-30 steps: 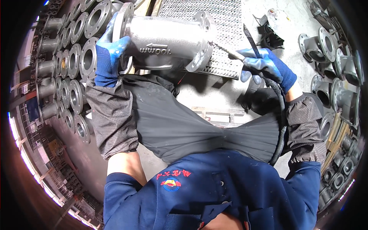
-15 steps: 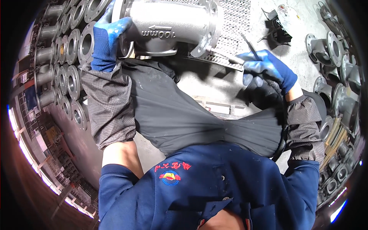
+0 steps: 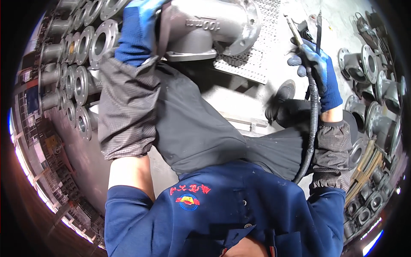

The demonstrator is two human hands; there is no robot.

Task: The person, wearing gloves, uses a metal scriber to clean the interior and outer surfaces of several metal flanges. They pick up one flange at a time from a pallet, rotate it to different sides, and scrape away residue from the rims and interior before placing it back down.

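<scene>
A grey cast-metal valve body [image 3: 184,19], flanged at its ends and on its lower branch, lies at the top of the view. My left hand [image 3: 143,13], in a blue glove, grips its left flange; the fingertips are partly hidden. To the right, my gloved right hand [image 3: 320,64] is closed around a slim rod-shaped tool [image 3: 294,31] with a pale tip, pointing up and away from the casting. From that tool a ribbed black hose [image 3: 314,115] runs down past my right forearm. A thin dark rod [image 3: 319,32] also rises from the same hand.
The casting rests on a perforated metal plate [image 3: 252,70]. Stacked flanged castings [image 3: 81,83] stand on the left; more flanged castings [image 3: 364,64] lie at the right. Wooden strips [image 3: 366,171] are at the lower right. My dark shoe [image 3: 284,92] is beside the plate.
My right hand has moved up and right, drawing the tool away from the casting's right flange. The casting has shifted and turned, its branch flange showing more. My left hand moved with it.
</scene>
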